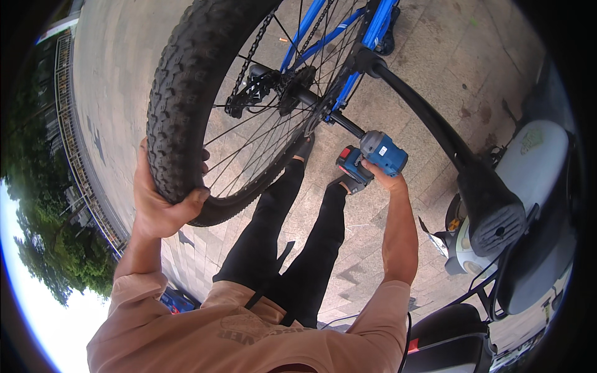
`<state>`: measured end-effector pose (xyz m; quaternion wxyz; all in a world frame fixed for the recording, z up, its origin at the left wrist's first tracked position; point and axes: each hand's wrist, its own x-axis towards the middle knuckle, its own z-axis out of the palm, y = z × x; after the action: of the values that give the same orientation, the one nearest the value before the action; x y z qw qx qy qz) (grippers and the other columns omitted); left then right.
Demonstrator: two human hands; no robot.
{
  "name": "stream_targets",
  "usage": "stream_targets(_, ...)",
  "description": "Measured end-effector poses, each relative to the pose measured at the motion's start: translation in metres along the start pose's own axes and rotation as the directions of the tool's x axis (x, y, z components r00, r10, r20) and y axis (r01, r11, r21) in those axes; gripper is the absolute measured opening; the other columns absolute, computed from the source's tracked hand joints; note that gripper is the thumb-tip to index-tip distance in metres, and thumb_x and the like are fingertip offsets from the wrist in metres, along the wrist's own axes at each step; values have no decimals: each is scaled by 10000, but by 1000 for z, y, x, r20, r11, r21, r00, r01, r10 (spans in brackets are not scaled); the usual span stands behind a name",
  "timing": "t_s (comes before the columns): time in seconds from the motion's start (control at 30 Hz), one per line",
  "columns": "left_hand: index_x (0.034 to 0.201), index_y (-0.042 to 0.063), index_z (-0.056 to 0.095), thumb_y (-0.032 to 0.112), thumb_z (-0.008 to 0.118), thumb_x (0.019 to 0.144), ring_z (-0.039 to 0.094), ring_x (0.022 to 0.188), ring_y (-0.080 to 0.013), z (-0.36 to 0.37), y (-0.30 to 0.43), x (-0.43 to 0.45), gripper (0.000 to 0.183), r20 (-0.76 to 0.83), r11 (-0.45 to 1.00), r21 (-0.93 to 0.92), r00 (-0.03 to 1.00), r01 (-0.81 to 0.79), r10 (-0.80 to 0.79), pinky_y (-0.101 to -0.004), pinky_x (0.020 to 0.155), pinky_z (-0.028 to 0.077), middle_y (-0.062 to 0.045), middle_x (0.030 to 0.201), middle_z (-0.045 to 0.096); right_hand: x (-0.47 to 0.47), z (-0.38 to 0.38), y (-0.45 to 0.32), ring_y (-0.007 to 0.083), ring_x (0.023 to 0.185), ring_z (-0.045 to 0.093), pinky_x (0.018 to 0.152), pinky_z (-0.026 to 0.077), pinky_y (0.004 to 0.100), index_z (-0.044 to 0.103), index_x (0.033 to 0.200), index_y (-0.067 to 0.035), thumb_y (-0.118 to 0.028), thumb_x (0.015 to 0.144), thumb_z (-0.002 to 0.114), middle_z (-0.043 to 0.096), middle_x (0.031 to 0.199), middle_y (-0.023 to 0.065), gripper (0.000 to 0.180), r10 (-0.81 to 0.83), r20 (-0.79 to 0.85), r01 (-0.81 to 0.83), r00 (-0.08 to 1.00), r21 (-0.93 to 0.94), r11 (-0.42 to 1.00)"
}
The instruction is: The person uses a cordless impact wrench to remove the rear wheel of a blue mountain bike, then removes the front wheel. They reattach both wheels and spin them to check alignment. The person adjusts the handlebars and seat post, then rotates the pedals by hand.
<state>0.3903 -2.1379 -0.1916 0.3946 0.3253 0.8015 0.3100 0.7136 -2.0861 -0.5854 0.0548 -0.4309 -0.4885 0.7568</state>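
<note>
My left hand (163,210) grips the knobby black tyre (179,107) of a bicycle's rear wheel, thumb on the near side and fingertips showing through at the inner edge. In my right hand (385,177) is a blue cordless impact wrench (385,151) with a red-and-black battery pack (349,161). From the tool a long black socket (346,125) points at the wheel's axle end, beside the blue frame (344,91). Whether the socket sits fully on the axle nut cannot be told. The rear derailleur (252,91) and the chain (252,51) are on the hub's far side.
What looks like a black kickstand (433,112) juts from the frame towards me, its ribbed foot (498,228) close by. White-and-black scooters (527,163) stand at the right. A metal railing (79,154) runs along the left. Stone paving (447,60) lies underfoot.
</note>
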Motion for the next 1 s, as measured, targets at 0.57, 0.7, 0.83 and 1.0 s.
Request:
stream_targets(0.57,1246,-12,396,1,683,655,615,892,-174,-2,-2,-1,657,25,999,33,999,-27,26,-307,806,501,-123,1007,612,18,-17,59,164,922,624,813,513,339,629,1066,-66,-225,781,792,673,1009,49,364,-180,-51,182,982,45,982)
stream_targets(0.7,1254,-11,388,-9,683,653,613,897,-168,0,-4,-3,669,8,1000,1,1000,-17,17,-304,806,501,-122,1006,612,6,-22,-12,179,931,629,808,517,332,628,1061,-55,-213,785,784,674,1006,71,354,-217,57,224,975,-280,933)
stream_targets(0.83,1263,-11,380,-6,687,653,613,900,-169,3,5,-5,684,-14,1000,-17,1000,4,-5,-305,813,500,-122,1013,611,6,-24,-7,194,910,641,781,518,334,636,1055,-53,-134,790,763,679,995,85,305,-248,55,254,967,-241,937)
stream_targets(1.0,1263,-13,386,21,706,657,614,897,-170,0,4,-5,686,-4,1000,-11,1000,2,-2,-310,824,495,-130,1030,614,7,-30,-2,190,916,633,808,511,322,634,1071,-45,-137,783,772,676,1007,74,332,-208,57,216,976,-251,944)
